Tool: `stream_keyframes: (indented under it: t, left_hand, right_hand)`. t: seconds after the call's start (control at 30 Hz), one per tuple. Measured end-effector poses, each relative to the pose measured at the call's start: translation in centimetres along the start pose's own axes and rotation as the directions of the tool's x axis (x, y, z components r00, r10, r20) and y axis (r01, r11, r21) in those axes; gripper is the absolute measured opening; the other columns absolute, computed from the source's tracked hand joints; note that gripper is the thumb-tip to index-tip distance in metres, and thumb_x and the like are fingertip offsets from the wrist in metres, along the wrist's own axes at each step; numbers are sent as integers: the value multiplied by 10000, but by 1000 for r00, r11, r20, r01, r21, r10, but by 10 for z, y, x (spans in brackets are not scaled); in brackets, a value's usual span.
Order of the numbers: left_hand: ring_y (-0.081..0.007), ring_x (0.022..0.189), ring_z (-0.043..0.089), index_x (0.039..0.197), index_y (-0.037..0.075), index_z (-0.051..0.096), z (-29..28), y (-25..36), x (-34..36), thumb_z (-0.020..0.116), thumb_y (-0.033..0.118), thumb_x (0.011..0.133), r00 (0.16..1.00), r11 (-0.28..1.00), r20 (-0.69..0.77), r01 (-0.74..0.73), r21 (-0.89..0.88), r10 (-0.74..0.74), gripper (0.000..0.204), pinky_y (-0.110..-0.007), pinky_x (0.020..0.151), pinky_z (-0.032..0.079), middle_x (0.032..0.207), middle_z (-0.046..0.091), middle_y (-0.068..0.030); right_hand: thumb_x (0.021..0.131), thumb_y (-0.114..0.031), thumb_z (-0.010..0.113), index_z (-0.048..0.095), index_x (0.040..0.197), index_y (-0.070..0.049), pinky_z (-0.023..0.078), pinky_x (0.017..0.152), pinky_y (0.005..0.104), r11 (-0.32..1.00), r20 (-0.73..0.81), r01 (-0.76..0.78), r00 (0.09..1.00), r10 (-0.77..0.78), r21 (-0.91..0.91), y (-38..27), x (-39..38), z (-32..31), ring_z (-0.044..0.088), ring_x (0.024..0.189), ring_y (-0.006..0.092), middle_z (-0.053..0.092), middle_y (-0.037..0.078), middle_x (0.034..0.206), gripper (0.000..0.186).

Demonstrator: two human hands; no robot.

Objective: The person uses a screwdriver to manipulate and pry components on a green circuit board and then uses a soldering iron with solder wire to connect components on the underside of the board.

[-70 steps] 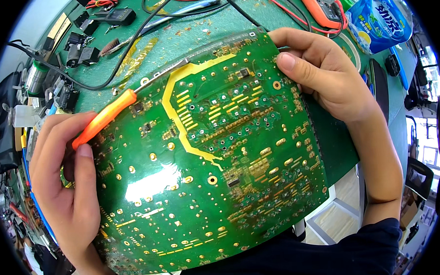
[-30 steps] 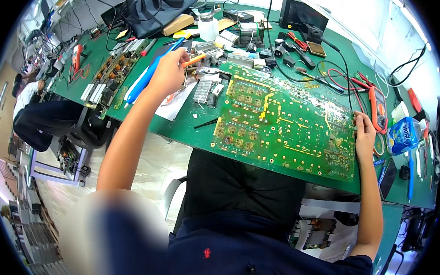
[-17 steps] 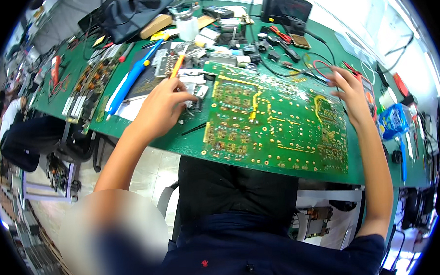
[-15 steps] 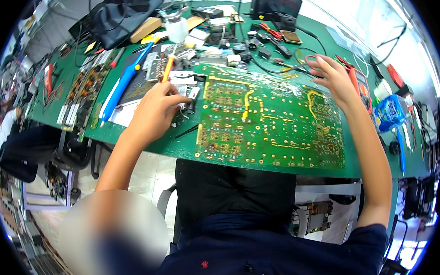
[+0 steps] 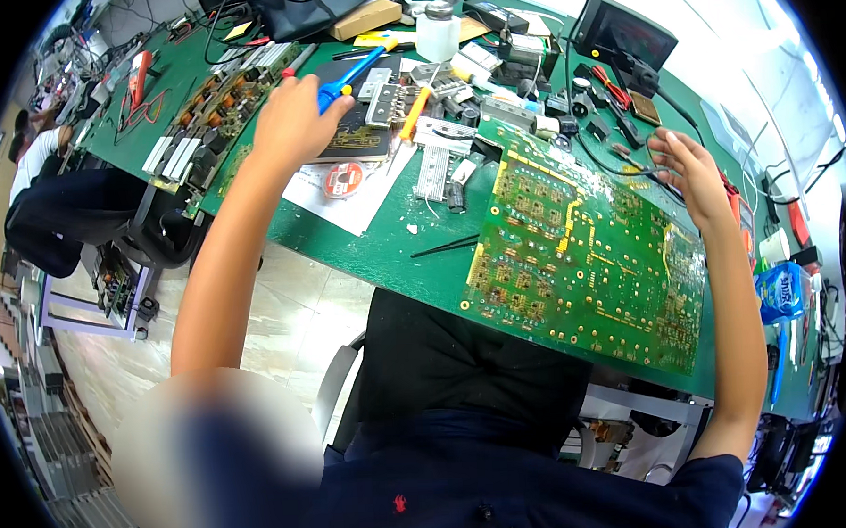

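Note:
My left hand (image 5: 296,123) is closed around a blue solder sucker (image 5: 353,74) with yellow parts; the hand covers its near portion. Beneath it lie a dark flat board with gold print (image 5: 359,142) and a white paper sheet (image 5: 312,201) bearing a round red-and-white solder reel (image 5: 343,180). A large green circuit board (image 5: 583,257) rests at the table's front edge, tilted in the view. At its far right edge my right hand (image 5: 685,172) hovers, fingers spread and slightly curled, holding nothing visible. An orange-handled tool (image 5: 416,113) lies among metal parts beyond the board.
Black tweezers (image 5: 446,246) lie left of the circuit board. Component-filled boards (image 5: 213,113) occupy the left side of the green table (image 5: 347,258). At the back are a white bottle (image 5: 438,37), loose parts and a dark screen (image 5: 625,36). A blue packet (image 5: 780,293) sits at right.
My left hand has moved left and away, leaving the orange-handled tool and closing on the solder sucker. The view has shifted, so the table contents appear farther right. My right hand stays beside the board.

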State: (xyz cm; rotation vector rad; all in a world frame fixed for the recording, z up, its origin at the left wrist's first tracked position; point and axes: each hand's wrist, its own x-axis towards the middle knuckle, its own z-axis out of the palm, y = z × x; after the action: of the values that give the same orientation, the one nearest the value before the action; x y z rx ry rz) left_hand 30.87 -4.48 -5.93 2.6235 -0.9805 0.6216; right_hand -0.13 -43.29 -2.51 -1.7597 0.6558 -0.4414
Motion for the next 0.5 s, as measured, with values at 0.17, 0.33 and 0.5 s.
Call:
stream_keyframes:
  t: [0.17,0.33,0.5]
  left_hand:
    - [-372,924,629,976,-16,631,30,-11,30,654,466,853,938,971,272,235,-41,-215,498,-454,765,494,974,640,-201]
    - [-381,929,620,1061,-22,561,17,-9,14,651,393,878,987,977,-8,157,-143,-160,463,-438,763,494,1121,578,-225]
    - [-355,790,626,1178,5,495,-50,26,-42,596,285,931,997,923,-73,-5,-385,-25,387,-410,701,478,917,627,-194]
  right_hand:
    - [942,-342,576,586,1215,-40,457,785,258,996,40,60,998,-58,-66,-8,-18,10,559,935,99,642,48,1085,408]
    - [945,-323,574,606,1194,-33,464,791,267,980,-7,144,989,-146,-140,-12,-38,13,568,945,108,656,59,1064,384]
    - [947,-274,570,617,1170,-17,468,789,268,930,24,277,960,-279,-244,-22,-68,24,603,951,126,677,80,1027,343]
